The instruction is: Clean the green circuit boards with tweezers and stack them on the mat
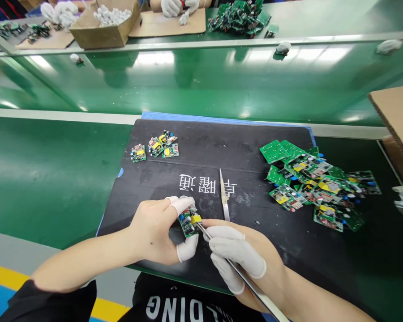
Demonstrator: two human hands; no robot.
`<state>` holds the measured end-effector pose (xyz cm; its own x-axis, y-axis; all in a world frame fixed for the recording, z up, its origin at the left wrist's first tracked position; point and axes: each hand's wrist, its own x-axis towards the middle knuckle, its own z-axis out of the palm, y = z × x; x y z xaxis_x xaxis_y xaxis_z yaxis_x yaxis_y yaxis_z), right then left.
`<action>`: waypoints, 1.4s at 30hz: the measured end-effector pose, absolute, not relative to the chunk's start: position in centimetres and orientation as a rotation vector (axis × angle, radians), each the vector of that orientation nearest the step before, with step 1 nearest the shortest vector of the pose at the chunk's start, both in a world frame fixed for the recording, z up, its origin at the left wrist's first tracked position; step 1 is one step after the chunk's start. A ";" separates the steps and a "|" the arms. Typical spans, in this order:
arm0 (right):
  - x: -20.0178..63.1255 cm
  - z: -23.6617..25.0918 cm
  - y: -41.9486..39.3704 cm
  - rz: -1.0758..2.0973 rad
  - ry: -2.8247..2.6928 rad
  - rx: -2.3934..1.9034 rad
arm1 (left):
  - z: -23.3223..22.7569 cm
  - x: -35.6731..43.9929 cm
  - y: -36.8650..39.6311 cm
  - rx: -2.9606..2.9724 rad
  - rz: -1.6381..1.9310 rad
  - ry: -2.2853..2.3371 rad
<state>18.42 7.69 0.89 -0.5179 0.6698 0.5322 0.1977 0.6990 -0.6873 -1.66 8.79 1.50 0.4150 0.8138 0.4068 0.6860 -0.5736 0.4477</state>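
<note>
My left hand (157, 230), with white finger cots, pinches a small green circuit board (187, 220) that carries a yellow part, just above the black mat (221, 143). My right hand (242, 259), also in finger cots, grips metal tweezers (221, 250) whose tips touch the board by the yellow part. A second pair of tweezers (224, 197) lies on the mat just beyond my hands.
A heap of green circuit boards (315, 188) lies at the mat's right. A few boards (156, 147) sit at its upper left. The green conveyor belt (201, 85) runs behind. A cardboard box (398, 120) stands at the right. Other people's gloved hands (174, 6) work across the belt.
</note>
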 end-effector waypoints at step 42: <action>18.8 1.5 8.3 0.942 -1.947 -0.721 | 1.9 -1.9 9.1 2.372 0.753 1.204</action>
